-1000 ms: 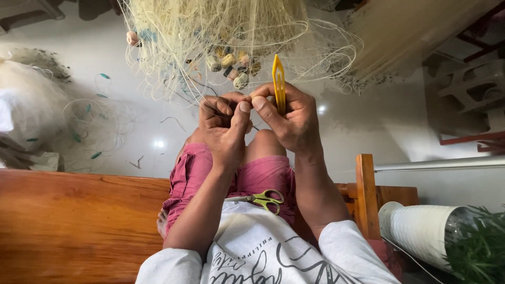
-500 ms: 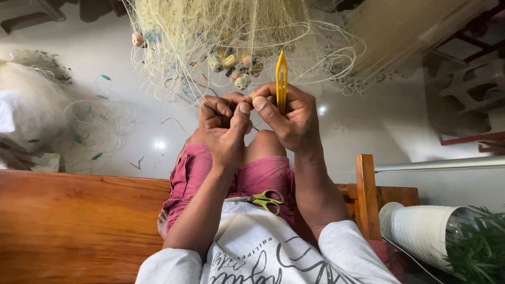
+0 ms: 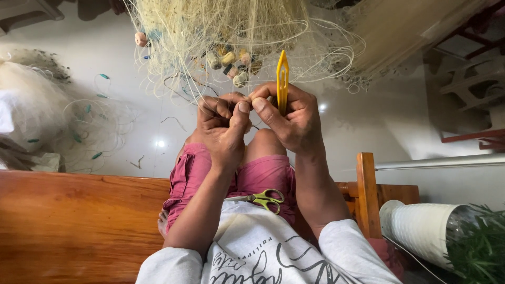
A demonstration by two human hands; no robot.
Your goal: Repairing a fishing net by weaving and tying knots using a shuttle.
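Fishing net (image 3: 231, 31) strands pinched in both hands' fingers (image 3: 243, 108), yellow netting needle (image 3: 282, 79) alongside, scissors (image 3: 263, 199) on lap.

netting needle (image 3: 282, 79) yellow | fishing net (image 3: 236, 37) pale cream | scissors (image 3: 265, 199) green-handled | shorts (image 3: 263, 176) pink

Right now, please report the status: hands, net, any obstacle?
Left hand pinches pale fishing net strands. Right hand holds yellow plastic netting needle upright. Green-handled scissors rest on lap, apart.

Upright yellow netting needle (image 3: 282, 79) against tangled pale fishing net (image 3: 231, 31)
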